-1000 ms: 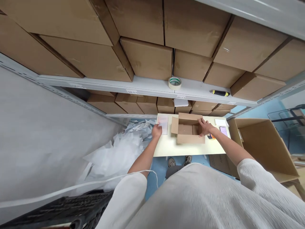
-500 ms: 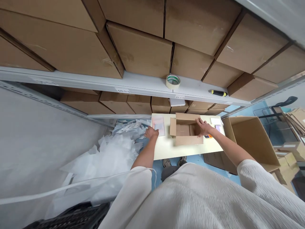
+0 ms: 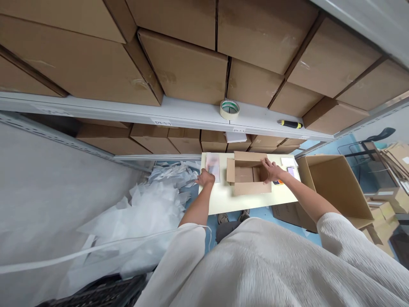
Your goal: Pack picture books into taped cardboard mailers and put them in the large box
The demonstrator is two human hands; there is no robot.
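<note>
Closest is my white shirt [image 3: 255,264], with a black crate [image 3: 105,294] low on the left. My arms reach over a pale yellow table [image 3: 230,202]. My left hand [image 3: 206,177] is at its left edge, fingers curled, beside a pinkish flat piece [image 3: 213,160]; I cannot tell whether it grips anything. My right hand [image 3: 271,170] is spread across the right end of a small open cardboard box [image 3: 252,188], touching it; how firmly I hold it, I cannot tell. The box stands mid-table, flaps up, its bottom visible. Right of it lies a phone [image 3: 290,171]. White sheets [image 3: 159,204] heap left of the table; a larger open carton [image 3: 338,187] stands right. Beyond, a grey shelf [image 3: 191,111] carries a tape roll [image 3: 229,110], a yellow-and-black tool [image 3: 290,124] and stacked brown boxes [image 3: 185,72].
</note>
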